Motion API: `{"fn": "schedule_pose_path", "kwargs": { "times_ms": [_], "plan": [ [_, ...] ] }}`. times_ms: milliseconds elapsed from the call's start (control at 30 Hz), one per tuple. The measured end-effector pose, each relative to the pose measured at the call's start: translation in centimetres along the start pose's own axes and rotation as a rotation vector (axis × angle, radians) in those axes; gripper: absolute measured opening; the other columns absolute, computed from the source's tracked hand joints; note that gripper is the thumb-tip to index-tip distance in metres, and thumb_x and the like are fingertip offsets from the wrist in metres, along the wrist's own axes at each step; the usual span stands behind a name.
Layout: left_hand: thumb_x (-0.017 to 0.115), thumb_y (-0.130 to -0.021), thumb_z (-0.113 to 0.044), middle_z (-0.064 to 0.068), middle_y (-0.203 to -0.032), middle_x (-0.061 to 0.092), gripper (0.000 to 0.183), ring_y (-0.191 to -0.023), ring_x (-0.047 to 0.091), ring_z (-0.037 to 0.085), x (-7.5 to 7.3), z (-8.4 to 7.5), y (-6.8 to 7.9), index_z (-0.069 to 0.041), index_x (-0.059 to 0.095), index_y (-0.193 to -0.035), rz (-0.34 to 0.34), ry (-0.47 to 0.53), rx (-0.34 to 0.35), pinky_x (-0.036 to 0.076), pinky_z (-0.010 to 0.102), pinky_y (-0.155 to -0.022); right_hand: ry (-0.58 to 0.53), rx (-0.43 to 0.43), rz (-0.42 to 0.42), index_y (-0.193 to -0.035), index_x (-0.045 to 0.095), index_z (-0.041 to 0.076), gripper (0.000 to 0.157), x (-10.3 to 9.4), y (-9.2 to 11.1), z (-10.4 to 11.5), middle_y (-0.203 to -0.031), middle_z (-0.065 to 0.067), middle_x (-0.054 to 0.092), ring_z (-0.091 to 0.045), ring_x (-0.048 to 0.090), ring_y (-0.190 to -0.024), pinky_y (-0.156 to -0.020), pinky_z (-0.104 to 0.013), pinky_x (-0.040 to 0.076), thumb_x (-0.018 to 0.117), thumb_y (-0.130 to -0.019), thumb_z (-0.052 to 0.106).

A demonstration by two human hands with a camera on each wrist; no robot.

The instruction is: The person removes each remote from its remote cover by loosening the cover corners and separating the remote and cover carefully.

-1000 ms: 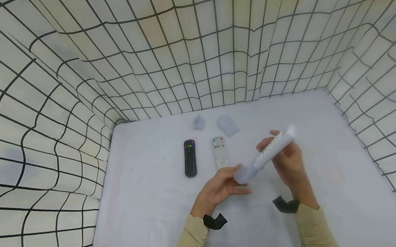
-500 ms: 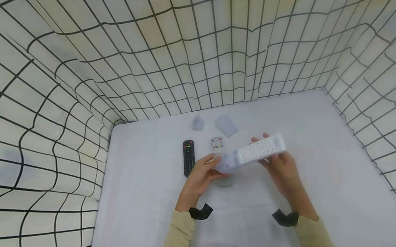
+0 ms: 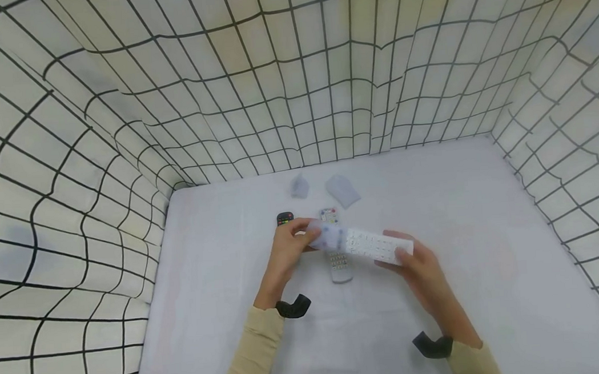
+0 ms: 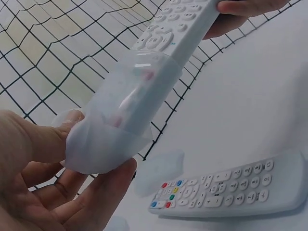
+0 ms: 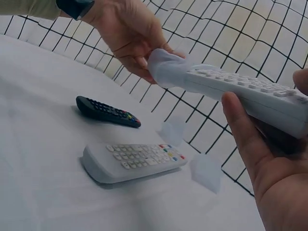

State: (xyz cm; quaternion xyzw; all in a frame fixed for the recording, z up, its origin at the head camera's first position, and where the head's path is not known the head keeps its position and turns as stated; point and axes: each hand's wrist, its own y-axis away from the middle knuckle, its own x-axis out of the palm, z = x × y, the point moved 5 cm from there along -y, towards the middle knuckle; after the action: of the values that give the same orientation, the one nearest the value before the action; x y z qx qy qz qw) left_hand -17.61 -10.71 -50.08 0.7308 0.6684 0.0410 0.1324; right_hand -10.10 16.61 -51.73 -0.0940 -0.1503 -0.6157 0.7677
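A white remote control [image 3: 370, 244] is held above the table between both hands. A translucent soft sleeve [image 4: 122, 103] covers one end of it, with coloured buttons showing faintly through. My left hand [image 3: 286, 248] pinches the closed end of the sleeve between thumb and fingers. At the bare end, my right hand [image 3: 419, 268] grips the remote, thumb on its button side. Below them a second white remote [image 5: 139, 161] lies on the table, partly covered in the head view. A black remote [image 5: 108, 113] lies left of it, mostly hidden behind my left hand in the head view.
Two small translucent pieces, a crumpled one [image 3: 299, 186] and a flatter one [image 3: 342, 190], lie toward the back of the white table [image 3: 206, 261]. White walls with a black grid [image 3: 294, 96] enclose the back and sides.
The held remote has swung from a steep slant to nearly level, buttons now facing up. My left hand has moved left and up, over the black remote; my right hand has shifted slightly left.
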Motion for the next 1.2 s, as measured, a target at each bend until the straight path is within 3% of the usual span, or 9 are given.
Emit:
{"fn": "schedule_pose_path", "kwargs": {
  "times_ms": [200, 367, 533, 767, 967, 1200],
  "plan": [
    [0.081, -0.091, -0.013, 0.017, -0.113, 0.075, 0.033, -0.081, 0.075, 0.015, -0.6, -1.1, -0.3, -0.002, 0.074, -0.122, -0.065, -0.187, 0.071, 0.064, 0.034, -0.075, 0.269, 0.148, -0.024, -0.151, 0.053, 0.005, 0.046, 0.0, 0.3, -1.7, -0.146, 0.001, 0.061, -0.008, 0.067, -0.12, -0.096, -0.024, 0.058, 0.058, -0.108, 0.023],
    [0.083, -0.09, -0.016, 0.016, -0.106, 0.078, 0.033, -0.082, 0.075, 0.016, -0.9, -2.0, -0.9, -0.004, 0.076, -0.12, -0.049, -0.256, 0.098, 0.064, 0.033, -0.076, 0.432, 0.244, -0.03, -0.146, 0.06, 0.01, 0.049, 0.4, 0.6, -2.7, -0.144, -0.011, 0.064, -0.007, 0.067, -0.115, -0.093, -0.024, 0.057, 0.068, -0.102, 0.032],
    [0.081, -0.091, -0.013, 0.017, -0.112, 0.076, 0.032, -0.09, 0.072, 0.017, -0.8, -1.9, -1.4, -0.002, 0.075, -0.12, -0.046, -0.175, 0.096, 0.062, 0.028, -0.078, 0.46, 0.298, -0.049, -0.143, 0.061, 0.005, 0.051, 1.4, 0.8, -3.4, -0.14, -0.016, 0.067, -0.012, 0.068, -0.114, -0.092, -0.024, 0.055, 0.073, -0.098, 0.027],
    [0.077, -0.095, -0.018, 0.013, -0.121, 0.074, 0.027, -0.103, 0.067, 0.019, -0.2, -1.3, -1.5, -0.004, 0.076, -0.118, -0.116, -0.067, 0.09, 0.057, 0.025, -0.08, 0.487, 0.365, -0.071, -0.139, 0.064, 0.005, 0.05, 2.8, 0.9, -4.6, -0.138, -0.014, 0.069, -0.021, 0.07, -0.116, -0.092, -0.028, 0.059, 0.077, -0.095, 0.025],
    [0.079, -0.094, -0.016, 0.012, -0.124, 0.073, 0.024, -0.103, 0.065, 0.018, 0.1, -0.9, -1.7, -0.005, 0.077, -0.114, -0.18, -0.028, 0.1, 0.053, 0.023, -0.08, 0.476, 0.336, -0.073, -0.139, 0.065, 0.007, 0.049, 3.5, 1.2, -5.0, -0.141, -0.011, 0.068, -0.024, 0.068, -0.124, -0.096, -0.029, 0.058, 0.077, -0.095, 0.025],
    [0.079, -0.093, -0.012, 0.011, -0.121, 0.073, 0.021, -0.103, 0.063, 0.017, 0.2, -0.8, -1.9, -0.005, 0.078, -0.112, -0.24, -0.023, 0.105, 0.051, 0.02, -0.083, 0.489, 0.298, -0.05, -0.142, 0.063, 0.007, 0.053, 3.8, 1.4, -5.0, -0.145, -0.01, 0.065, -0.027, 0.062, -0.134, -0.109, -0.044, 0.054, 0.076, -0.096, 0.032]
  ]
}}
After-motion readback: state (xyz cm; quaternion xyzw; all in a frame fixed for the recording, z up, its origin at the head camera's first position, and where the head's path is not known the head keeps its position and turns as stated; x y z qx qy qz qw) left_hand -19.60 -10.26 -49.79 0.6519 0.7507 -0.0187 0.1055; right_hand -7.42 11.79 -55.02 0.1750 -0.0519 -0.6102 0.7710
